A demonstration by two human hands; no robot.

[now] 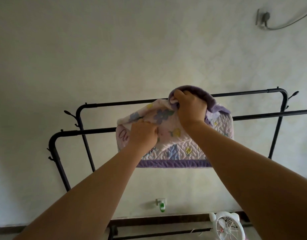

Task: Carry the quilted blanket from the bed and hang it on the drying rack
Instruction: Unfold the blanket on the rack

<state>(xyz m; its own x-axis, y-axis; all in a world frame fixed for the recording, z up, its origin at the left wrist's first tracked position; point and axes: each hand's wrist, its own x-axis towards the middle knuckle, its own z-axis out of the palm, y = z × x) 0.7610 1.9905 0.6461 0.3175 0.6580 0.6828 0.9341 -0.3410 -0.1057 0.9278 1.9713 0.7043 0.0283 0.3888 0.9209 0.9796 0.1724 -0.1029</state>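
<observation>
Both arms stretched up and forward toward the drying rack (pixel 97 106), black metal, two top bars running side by side in front of a pale wall (pixel 114 49). Blanket (pixel 184 144) up at the rack, quilted, pale with purple and yellow flowers and a purple border along the bottom edge, draped in front of the near bar and bunched up between the two bars. Right hand (pixel 190 108) high, fingers curled tight into a fist around a wad of the purple fleecy backing at the top of the bundle, just in front of the far bar. Left hand (pixel 144 134) lower and to the left, fingers closed and pinching the floral face of the cloth near the near bar, knuckles toward the camera. Lower hem hanging flat and level, well clear of the floor. Down low on the wall, a socket with a green and white plug-in (pixel 162 207). At the bottom right, a small white fan (pixel 227 226) beside the rack's base bars. Top right corner, a wall fitting with a grey cable (pixel 287 23) curving away
</observation>
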